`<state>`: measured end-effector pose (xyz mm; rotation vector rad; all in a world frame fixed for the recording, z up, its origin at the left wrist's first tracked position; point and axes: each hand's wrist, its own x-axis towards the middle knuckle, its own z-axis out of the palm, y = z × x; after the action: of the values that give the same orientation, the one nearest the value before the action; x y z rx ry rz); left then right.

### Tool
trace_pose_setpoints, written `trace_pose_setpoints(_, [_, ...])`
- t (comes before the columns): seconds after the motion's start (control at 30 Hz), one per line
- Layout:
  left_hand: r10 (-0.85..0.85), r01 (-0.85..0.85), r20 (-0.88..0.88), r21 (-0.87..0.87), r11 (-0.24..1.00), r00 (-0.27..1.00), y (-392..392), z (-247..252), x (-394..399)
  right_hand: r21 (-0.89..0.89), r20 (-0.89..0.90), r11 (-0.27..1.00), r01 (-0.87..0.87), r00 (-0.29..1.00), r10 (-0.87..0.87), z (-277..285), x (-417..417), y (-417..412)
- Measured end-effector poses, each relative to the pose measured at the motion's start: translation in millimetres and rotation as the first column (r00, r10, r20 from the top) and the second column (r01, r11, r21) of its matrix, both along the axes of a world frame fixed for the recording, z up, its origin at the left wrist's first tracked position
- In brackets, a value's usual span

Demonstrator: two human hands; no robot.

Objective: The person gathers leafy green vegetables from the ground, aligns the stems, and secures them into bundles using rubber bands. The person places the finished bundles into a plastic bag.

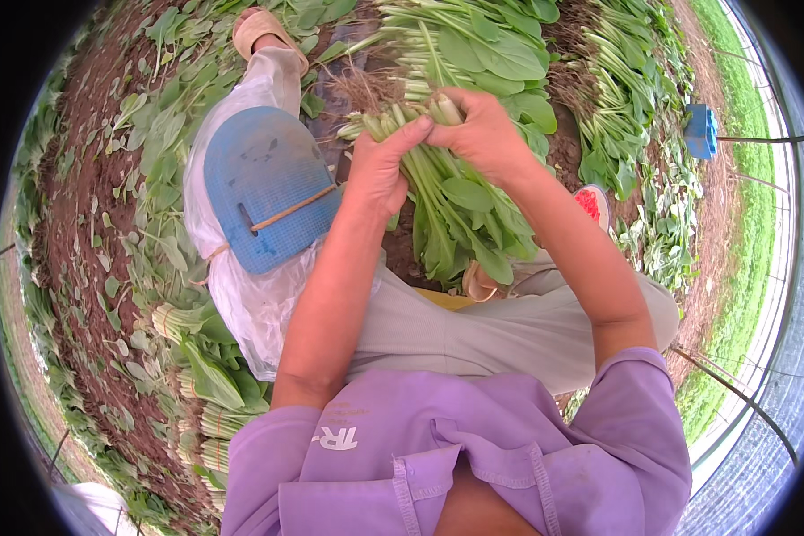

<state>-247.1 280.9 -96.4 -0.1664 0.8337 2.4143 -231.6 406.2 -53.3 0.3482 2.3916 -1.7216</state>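
Observation:
A bundle of leafy greens is held between both hands, its pale stem ends up and its leaves hanging towards my lap. My left hand grips the stems from the left, thumb across them. From the right, my right hand closes round the stem ends, and the two thumbs meet. Brown roots show just beyond the stems. Right behind the hands lies a row of more leafy greens. A blue foam pad with an orange cord is tied over my left knee, on clear plastic.
Tied bundles of greens lie at lower left. Loose leaves cover the soil on the left. Another row of rooted greens stretches along the right, near a round container with red pieces. A blue object sits by a rod.

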Motion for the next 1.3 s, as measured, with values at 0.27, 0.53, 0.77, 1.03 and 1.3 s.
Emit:
trace_pose_setpoints(0.27, [0.053,-0.054,0.042,0.007,0.999,0.998,-4,8,1,-0.267,0.09,0.961,0.073,0.995,-0.05,15,1,-1])
trace_pose_setpoints(0.53, [0.054,-0.053,0.049,-0.016,0.998,0.997,-4,5,0,-0.291,0.142,0.955,0.062,0.99,-0.021,11,0,-2])
trace_pose_setpoints(0.77, [0.014,-0.018,-0.047,-0.077,0.997,0.999,-8,-5,-1,-0.355,0.126,0.929,0.105,0.99,-0.064,11,-7,5])
trace_pose_setpoints(1.03, [-0.014,0.0,-0.11,-0.133,0.991,0.994,-6,1,2,-0.474,0.119,0.857,0.203,0.979,-0.166,5,-9,-5])
trace_pose_setpoints(1.3, [0.006,-0.019,-0.101,-0.136,0.991,0.995,-5,4,2,-0.516,0.055,0.823,0.238,0.968,-0.246,0,-9,-17])
